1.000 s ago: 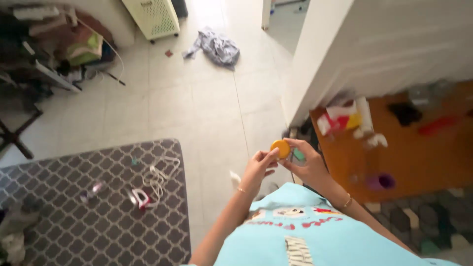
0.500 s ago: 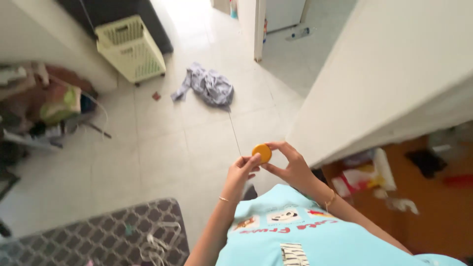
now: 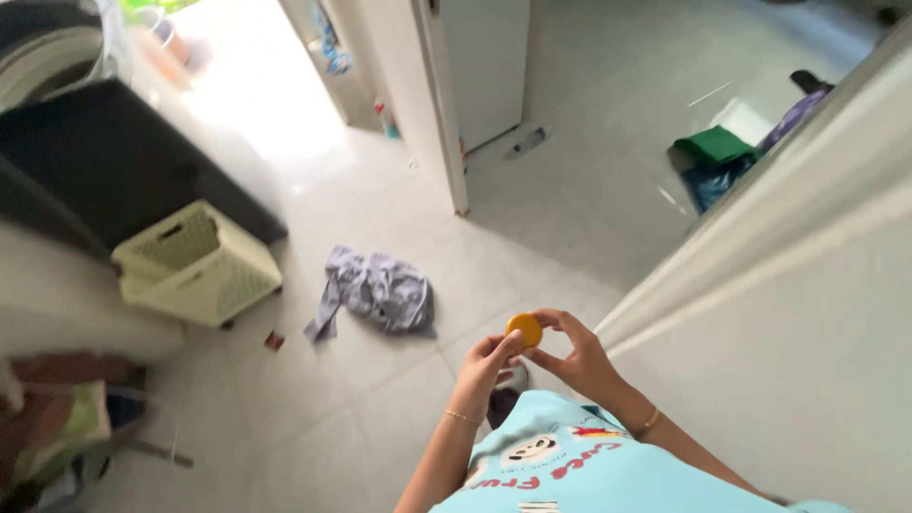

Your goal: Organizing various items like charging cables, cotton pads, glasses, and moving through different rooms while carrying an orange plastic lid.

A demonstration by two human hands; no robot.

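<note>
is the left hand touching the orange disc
Touching: the head view shows left hand fingertips pressed against the orange disc, with the right hand pinching it too.

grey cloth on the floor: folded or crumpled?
Crumpled. The grey cloth lies in a bunched heap on the floor tiles, with uneven folds and one end trailing out toward the laundry basket.

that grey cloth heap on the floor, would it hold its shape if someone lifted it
Probably not: the grey cloth lies crumpled in loose folds, so it would likely hang limp. It looks thin, so probably light. On the smooth tile floor it might slide if pushed.
</note>
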